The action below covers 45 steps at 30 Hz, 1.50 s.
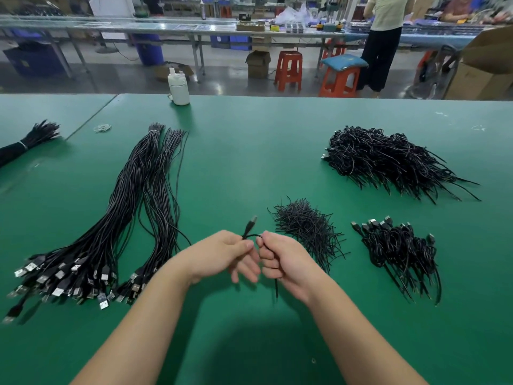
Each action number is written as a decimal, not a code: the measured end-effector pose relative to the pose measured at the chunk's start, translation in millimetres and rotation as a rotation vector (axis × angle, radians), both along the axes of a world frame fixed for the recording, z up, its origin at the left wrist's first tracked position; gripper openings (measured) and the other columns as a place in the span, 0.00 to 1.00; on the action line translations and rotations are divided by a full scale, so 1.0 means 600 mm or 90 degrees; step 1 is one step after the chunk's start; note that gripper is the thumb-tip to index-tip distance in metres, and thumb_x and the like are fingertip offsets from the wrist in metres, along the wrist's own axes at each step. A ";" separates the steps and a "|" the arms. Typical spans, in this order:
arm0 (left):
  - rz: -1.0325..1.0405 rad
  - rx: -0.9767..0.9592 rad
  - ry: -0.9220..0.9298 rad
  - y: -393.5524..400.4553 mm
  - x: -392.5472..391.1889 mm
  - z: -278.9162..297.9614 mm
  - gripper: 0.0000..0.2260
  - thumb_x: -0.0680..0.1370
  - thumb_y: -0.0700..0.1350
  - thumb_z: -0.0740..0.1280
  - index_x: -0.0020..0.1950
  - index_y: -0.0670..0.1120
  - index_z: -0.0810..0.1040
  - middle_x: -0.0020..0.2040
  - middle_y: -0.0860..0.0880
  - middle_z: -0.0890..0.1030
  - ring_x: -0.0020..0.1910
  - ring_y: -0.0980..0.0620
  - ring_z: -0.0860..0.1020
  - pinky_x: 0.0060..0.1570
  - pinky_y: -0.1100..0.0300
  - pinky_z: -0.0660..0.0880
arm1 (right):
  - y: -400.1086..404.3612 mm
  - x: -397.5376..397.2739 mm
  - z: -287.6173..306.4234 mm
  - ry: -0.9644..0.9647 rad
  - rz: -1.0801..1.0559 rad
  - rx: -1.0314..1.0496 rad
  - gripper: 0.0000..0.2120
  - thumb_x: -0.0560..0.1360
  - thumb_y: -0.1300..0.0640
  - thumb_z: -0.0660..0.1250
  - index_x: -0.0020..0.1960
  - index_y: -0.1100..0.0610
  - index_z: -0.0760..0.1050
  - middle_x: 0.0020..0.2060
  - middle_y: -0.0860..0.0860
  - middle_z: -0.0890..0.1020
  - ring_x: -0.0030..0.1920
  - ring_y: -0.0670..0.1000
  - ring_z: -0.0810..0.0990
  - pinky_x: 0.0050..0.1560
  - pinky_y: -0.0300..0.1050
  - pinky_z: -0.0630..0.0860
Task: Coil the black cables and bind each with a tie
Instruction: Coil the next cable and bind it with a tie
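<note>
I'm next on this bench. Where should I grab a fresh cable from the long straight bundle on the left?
Probably by a plug at the near end of the bundle, coming from your own side. There the USB plugs fan out separately, so one can be pinched alone. The far end looks tied together, so pulling from there would likely drag its neighbours.

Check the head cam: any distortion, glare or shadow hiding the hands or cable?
Head view: wide-angle bend curves the far table edge; a soft shadow lies on the green mat below the forearms; the floor behind shows glare; left hand, right hand and the cable between them are sharp and evenly lit.
</note>
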<state>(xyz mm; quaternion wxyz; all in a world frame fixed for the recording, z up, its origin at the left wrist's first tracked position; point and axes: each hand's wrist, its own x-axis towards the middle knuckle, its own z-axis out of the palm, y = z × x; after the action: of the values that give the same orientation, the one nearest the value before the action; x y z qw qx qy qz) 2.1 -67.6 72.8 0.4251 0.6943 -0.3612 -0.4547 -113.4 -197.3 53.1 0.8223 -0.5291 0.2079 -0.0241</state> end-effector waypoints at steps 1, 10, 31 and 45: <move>0.064 -0.007 -0.020 -0.007 -0.002 -0.008 0.18 0.86 0.45 0.54 0.55 0.34 0.79 0.48 0.41 0.85 0.46 0.43 0.85 0.43 0.51 0.80 | 0.003 -0.001 0.004 -0.007 0.002 -0.077 0.13 0.84 0.55 0.56 0.42 0.56 0.71 0.27 0.47 0.64 0.27 0.45 0.56 0.28 0.41 0.50; 0.355 -0.362 0.409 -0.044 -0.022 -0.032 0.20 0.81 0.50 0.57 0.59 0.33 0.74 0.55 0.34 0.82 0.59 0.39 0.81 0.54 0.54 0.80 | 0.029 -0.007 -0.004 -0.009 0.087 -0.308 0.11 0.82 0.61 0.60 0.44 0.61 0.76 0.31 0.54 0.79 0.26 0.47 0.76 0.30 0.40 0.76; 0.135 -0.050 0.093 -0.024 -0.035 0.005 0.17 0.84 0.45 0.58 0.49 0.36 0.83 0.50 0.39 0.85 0.52 0.42 0.83 0.57 0.55 0.78 | -0.001 -0.030 -0.048 -0.045 -0.028 -0.563 0.13 0.74 0.60 0.72 0.55 0.49 0.77 0.46 0.51 0.81 0.46 0.46 0.78 0.49 0.41 0.75; 0.124 0.071 -0.410 -0.041 -0.038 -0.021 0.07 0.79 0.54 0.64 0.42 0.55 0.74 0.37 0.56 0.79 0.36 0.63 0.74 0.34 0.68 0.66 | 0.007 -0.038 -0.053 0.072 0.103 -0.847 0.10 0.84 0.52 0.50 0.55 0.55 0.67 0.48 0.52 0.75 0.47 0.56 0.76 0.50 0.57 0.74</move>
<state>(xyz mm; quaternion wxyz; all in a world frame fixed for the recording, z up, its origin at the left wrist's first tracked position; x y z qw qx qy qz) -20.5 -92.4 60.1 0.2923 0.8554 -0.3837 -0.1885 -136.1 -192.9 21.1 0.3083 -0.9375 0.1508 -0.0576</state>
